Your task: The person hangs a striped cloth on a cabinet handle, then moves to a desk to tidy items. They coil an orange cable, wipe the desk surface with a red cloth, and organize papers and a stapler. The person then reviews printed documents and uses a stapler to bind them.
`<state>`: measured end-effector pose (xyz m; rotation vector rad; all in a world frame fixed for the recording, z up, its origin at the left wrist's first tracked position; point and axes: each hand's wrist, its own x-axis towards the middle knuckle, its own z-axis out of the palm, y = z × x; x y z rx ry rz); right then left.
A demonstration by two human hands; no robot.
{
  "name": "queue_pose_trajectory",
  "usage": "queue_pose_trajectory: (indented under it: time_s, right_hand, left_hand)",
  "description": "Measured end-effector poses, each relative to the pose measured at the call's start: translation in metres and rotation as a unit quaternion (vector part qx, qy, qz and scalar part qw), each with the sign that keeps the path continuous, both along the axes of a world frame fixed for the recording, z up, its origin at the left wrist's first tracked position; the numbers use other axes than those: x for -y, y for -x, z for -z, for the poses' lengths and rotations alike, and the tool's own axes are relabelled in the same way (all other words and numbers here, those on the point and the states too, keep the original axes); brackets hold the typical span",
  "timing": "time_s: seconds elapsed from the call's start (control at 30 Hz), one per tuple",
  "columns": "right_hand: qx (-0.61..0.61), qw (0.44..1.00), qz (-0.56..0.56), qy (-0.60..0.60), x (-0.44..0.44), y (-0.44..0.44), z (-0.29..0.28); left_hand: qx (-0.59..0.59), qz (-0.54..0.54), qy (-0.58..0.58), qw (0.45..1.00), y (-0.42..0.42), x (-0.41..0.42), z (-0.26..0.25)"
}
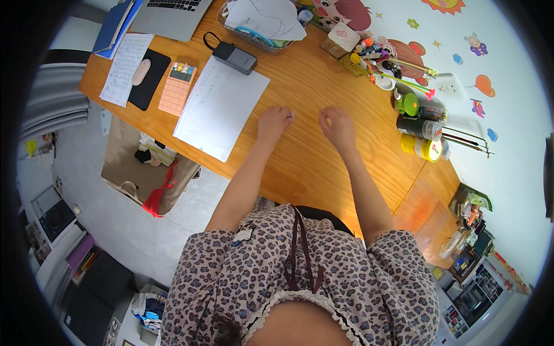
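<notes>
My left hand (273,123) rests over the wooden table (303,168), its fingertips closed on a small whitish object (291,116) too small to make out. To its right, my right hand (339,128) is loosely curled, thumb near the index finger. No object shows in it, but its palm is hidden. Bare wood separates the two hands. Left of my left hand lie sheets of white paper (225,108) with faint writing. A dark grey power bank (236,57) with a loop strap sits on their far edge.
Beyond the paper are a pink calculator (177,91), a mouse (141,72) on a black pad (151,84), a laptop (171,19) and a basket (264,43) of papers. Along the wall stand a pen holder (352,65), a green bottle (407,104) and a yellow canister (422,147).
</notes>
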<state>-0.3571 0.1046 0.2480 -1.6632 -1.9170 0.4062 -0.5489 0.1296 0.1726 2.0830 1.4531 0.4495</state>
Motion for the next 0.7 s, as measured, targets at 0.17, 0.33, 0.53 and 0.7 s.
queue_pose_trajectory:
  time_s: [0.17,0.33,0.53,0.7]
  right_hand:
    - [-0.056,0.989,0.047,0.128,0.064,0.014,0.013]
    - [-0.108,0.977,0.085,0.161,0.079,0.014,0.007]
    - [-0.125,0.982,0.052,0.131,0.075,0.038,-0.020]
    - [-0.152,0.979,-0.025,0.133,0.075,0.066,-0.034]
  left_hand:
    - [-0.030,-0.001,-0.078,0.997,-0.007,0.003,0.019]
    - [0.371,-0.233,0.327,0.837,0.002,-0.004,-0.006]
    - [0.665,-0.274,0.505,0.477,0.022,0.027,-0.035]
    - [0.733,-0.255,0.508,0.374,0.048,0.064,-0.054]
